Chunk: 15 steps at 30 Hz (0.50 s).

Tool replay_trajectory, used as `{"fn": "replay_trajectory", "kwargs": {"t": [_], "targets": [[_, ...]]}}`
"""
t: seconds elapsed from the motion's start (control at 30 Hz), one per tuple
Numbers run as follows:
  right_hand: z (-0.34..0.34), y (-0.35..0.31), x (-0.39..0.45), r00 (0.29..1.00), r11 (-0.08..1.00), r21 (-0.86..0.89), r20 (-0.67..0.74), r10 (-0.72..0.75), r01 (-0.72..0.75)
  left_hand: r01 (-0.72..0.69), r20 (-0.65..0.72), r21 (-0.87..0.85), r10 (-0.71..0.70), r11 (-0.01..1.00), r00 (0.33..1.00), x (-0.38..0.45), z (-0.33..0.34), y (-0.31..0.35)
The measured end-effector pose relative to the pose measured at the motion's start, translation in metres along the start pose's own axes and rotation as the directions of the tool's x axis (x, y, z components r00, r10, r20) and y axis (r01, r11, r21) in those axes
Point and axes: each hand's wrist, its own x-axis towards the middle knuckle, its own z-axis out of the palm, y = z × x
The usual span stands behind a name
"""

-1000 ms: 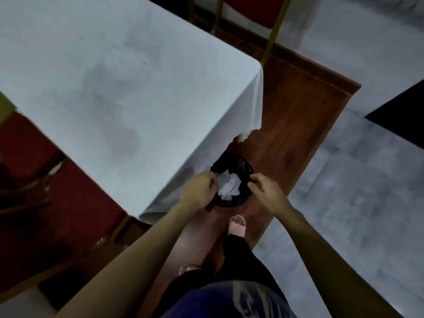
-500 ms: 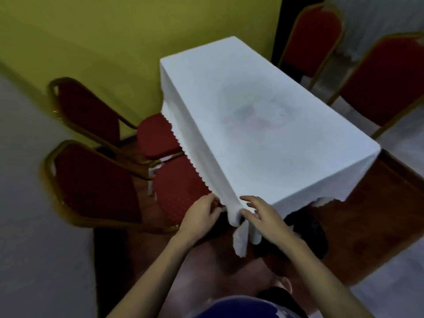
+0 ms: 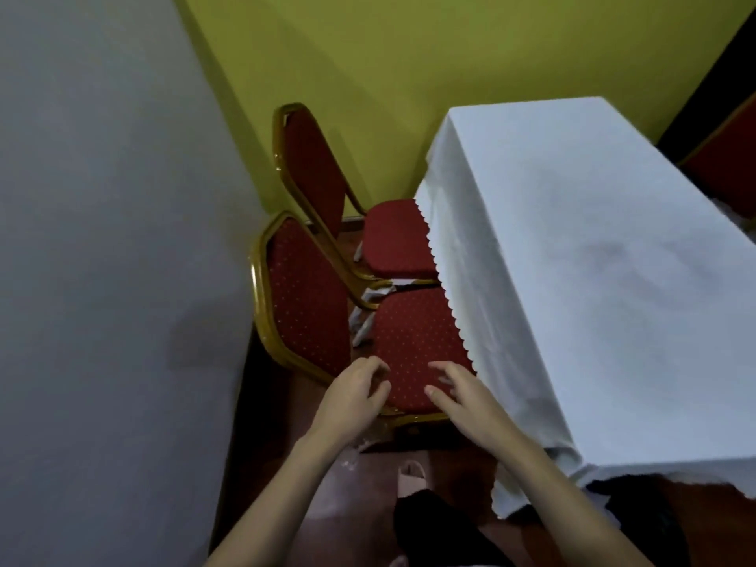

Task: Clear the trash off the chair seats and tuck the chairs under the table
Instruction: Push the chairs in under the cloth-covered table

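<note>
Two red chairs with gold frames stand side by side at the left of a table (image 3: 593,247) under a white cloth. The near chair (image 3: 413,341) has its dotted seat partly under the cloth's scalloped edge. The far chair (image 3: 392,235) sits behind it, its seat also partly under the cloth. Both seats look bare. My left hand (image 3: 356,396) hovers at the near seat's front left corner, fingers loosely curled, holding nothing. My right hand (image 3: 460,396) hovers over the seat's front edge, fingers spread and empty.
A grey wall (image 3: 114,280) runs close on the left and a yellow wall (image 3: 409,67) at the back. A black trash bin (image 3: 654,521) sits at the lower right below the cloth. Another red chair (image 3: 732,161) shows at the right edge. My foot (image 3: 413,476) rests on brown floor.
The view has swung left from the trash bin to the chairs. Both hands left the bin, passed the table corner and now hover empty over the near chair's seat.
</note>
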Motion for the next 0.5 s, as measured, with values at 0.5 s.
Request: {"fn": "replay_trajectory", "kwargs": {"t": [0.5], "targets": [[0.069,-0.102,0.188,0.977,0.994,-0.017,0.186,-0.103,0.108,-0.171,0.072,0.525,0.157,0.834,0.985,0.123,-0.135,-0.092]]}}
